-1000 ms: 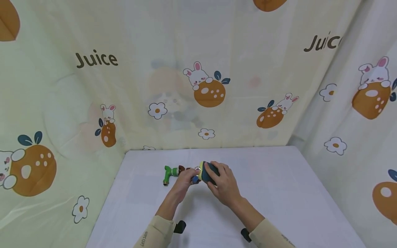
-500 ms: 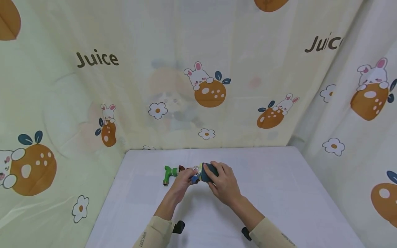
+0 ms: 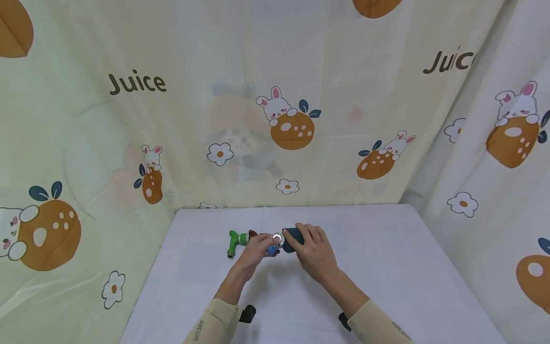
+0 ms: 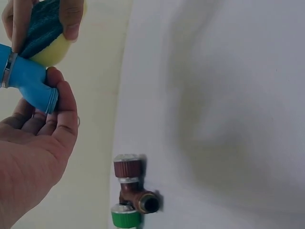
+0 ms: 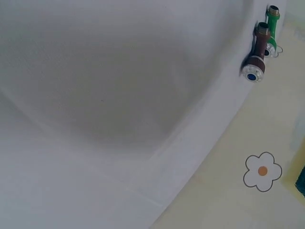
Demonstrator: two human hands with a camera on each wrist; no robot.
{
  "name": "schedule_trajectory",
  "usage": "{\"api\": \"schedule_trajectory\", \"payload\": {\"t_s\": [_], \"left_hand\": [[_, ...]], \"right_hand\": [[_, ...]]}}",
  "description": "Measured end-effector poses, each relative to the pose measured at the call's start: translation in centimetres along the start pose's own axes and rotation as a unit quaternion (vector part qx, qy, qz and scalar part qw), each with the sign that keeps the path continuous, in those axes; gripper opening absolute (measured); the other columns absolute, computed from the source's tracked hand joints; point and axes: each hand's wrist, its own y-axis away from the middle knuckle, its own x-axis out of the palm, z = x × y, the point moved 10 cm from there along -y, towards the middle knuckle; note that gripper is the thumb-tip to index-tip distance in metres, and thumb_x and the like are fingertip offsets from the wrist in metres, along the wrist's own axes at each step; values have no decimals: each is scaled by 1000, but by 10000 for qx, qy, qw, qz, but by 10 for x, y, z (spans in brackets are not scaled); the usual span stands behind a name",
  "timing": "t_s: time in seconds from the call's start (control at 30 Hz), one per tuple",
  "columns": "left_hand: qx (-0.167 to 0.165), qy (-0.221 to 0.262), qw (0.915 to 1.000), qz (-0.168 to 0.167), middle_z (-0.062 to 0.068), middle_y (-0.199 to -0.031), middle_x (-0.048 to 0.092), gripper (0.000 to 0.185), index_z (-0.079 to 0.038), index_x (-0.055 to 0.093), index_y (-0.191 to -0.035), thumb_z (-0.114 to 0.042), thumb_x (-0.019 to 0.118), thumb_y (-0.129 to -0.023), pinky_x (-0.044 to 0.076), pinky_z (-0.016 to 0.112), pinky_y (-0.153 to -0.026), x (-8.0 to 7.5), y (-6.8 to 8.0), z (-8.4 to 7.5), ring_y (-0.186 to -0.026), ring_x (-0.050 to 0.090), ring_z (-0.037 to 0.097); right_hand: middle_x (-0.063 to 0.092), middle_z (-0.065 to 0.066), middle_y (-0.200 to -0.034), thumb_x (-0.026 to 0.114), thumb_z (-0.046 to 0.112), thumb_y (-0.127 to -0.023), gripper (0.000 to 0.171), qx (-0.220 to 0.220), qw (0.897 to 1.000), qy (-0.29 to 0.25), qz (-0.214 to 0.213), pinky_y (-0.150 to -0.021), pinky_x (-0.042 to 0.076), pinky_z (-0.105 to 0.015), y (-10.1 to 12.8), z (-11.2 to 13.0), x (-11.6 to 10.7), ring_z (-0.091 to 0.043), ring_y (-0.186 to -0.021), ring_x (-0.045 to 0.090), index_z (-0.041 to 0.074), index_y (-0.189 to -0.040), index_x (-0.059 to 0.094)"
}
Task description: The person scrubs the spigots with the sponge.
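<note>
My left hand (image 3: 257, 249) grips a blue pipe valve (image 4: 27, 79) with a metal ring (image 3: 277, 238) at its end, held just above the table. My right hand (image 3: 312, 252) holds a sponge (image 3: 292, 239), dark green on one side and yellow on the other (image 4: 47, 36), pressed against the blue valve. A brown valve (image 4: 129, 182) and a green valve (image 3: 234, 241) lie side by side on the white table (image 3: 386, 267), left of my left hand. The right wrist view shows the brown valve (image 5: 256, 55) and green valve (image 5: 271, 24) only; the right hand is out of that frame.
Cream cloth printed with rabbits, oranges and "Juice" (image 3: 137, 83) walls the table at the back and on both sides. The table's far edge (image 3: 292, 207) runs just behind the valves. Bare white tabletop lies right of my hands.
The sponge has turned in my right hand, so its yellow side no longer shows in the head view and the valve's metal ring shows. Both hands stay in place.
</note>
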Motion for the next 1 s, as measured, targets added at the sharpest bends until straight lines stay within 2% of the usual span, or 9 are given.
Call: {"api": "schedule_trajectory", "payload": {"t_s": [0.17, 0.33, 0.63, 0.77, 0.9, 1.0], "left_hand": [[48, 15, 9999, 119, 8, -109, 71, 49, 2, 67, -123, -41, 61, -100, 51, 43, -102, 1, 0, -2, -94, 70, 17], [123, 224, 9994, 249, 8, -110, 70, 49, 4, 62, -128, -38, 60, -102, 54, 43, -104, 1, 3, -5, -101, 74, 24], [-51, 499, 9983, 298, 13, -113, 72, 52, 2, 58, -132, -39, 61, -101, 58, 39, -100, -2, 4, 2, -104, 76, 28], [-3, 628, 9975, 317, 12, -113, 71, 50, 1, 57, -132, -38, 60, -102, 58, 39, -101, -2, 5, 3, -106, 76, 31], [15, 943, 9950, 316, 22, -126, 65, 54, -2, 48, -143, -35, 59, -102, 57, 42, -103, -2, 4, 5, -111, 75, 34], [-78, 1246, 9918, 280, 26, -142, 54, 65, -11, 36, -156, -34, 61, -100, 56, 44, -105, -2, 1, 8, -115, 73, 37]], "right_hand": [[61, -19, -136, 93, 19, -76, 72, -22, 9998, 19, -178, -101, 50, -48, -2, -3, -2, -37, -120, 55, 29, -141, 65], [60, -19, -135, 92, 20, -78, 71, 37, 9995, 44, -315, -99, 49, -48, -5, -7, -2, -37, -118, 55, 27, -143, 64], [55, -19, -140, 86, 23, -84, 68, 352, 9993, -3, 123, -103, 46, -49, -11, -20, 6, -36, -123, 51, 25, -147, 60], [55, -19, -140, 83, 24, -88, 66, 498, 9985, -104, 207, -102, 46, -50, -12, -25, 10, -37, -123, 50, 24, -149, 58], [54, -21, -141, 79, 25, -91, 63, 713, 9969, -227, 262, -102, 46, -52, -13, -34, 15, -38, -123, 50, 23, -150, 57], [55, -22, -141, 77, 25, -92, 63, 831, 9958, -314, 206, -102, 46, -53, -15, -41, 18, -39, -122, 50, 21, -151, 56]]}}
